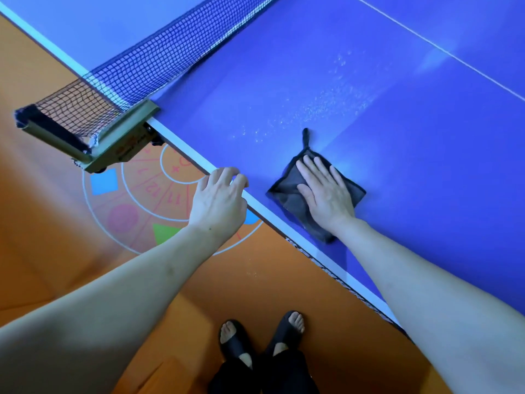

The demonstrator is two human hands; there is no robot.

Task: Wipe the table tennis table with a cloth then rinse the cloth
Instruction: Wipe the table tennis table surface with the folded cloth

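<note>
Right hand (326, 191) lies flat, fingers straight, pressing the dark cloth (287, 194) onto the blue table tennis table (426, 166) just inside its edge. Left hand (218, 200), beside it, curls its fingers over the white edge. Droplets (321, 106) speckle the surface beyond the fingertips.

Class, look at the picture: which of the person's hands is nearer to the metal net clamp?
Left. The left hand grips the table's white edge just below the metal net clamp; the right hand presses the grey cloth, farther away.
</note>
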